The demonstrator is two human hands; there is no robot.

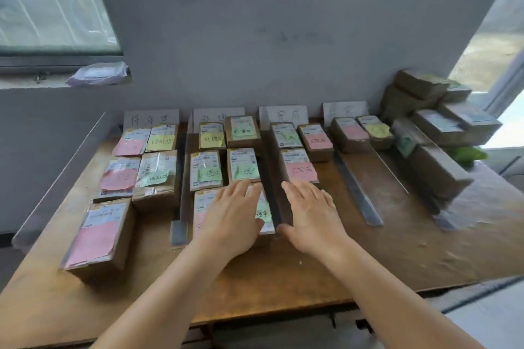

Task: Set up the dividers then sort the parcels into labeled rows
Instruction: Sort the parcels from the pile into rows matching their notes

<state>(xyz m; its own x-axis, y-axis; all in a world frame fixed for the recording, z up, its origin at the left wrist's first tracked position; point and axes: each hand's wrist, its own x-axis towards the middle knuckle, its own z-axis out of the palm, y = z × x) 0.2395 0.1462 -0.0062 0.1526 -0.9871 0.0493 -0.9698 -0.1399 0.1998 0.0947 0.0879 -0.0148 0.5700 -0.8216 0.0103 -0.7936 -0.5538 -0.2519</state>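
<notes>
The dividers are already laid: five metal strips run front to back on the table, and the middle divider, the dark one between the two hands, serves here as the landmark. Four white cards lean against the wall behind the rows.

Sorting looks well advanced but unfinished. Left of the middle divider, the nearer row holds six parcels in three pairs; the front parcel of that row lies just beside the divider, with a green note on top. Further left, past another strip, the far-left row holds five parcels. Right of the middle divider, the first row has three parcels, and the next row right has two. That makes sixteen sorted.

Far right of the middle divider, near the window, a pile of brown parcels is not yet sorted; I count about eight, though blur makes that uncertain.

The left hand lies flat on the front parcel left of the divider, fingers straight and close together, seemingly pressing or squaring it. The right hand hovers or rests just right of the divider, fingers straight and slightly spread, holding nothing; I cannot tell whether it touches the table.

By my judgement, the remaining work is moving the pile into rows, mostly the two sparse ones on the right.
</notes>
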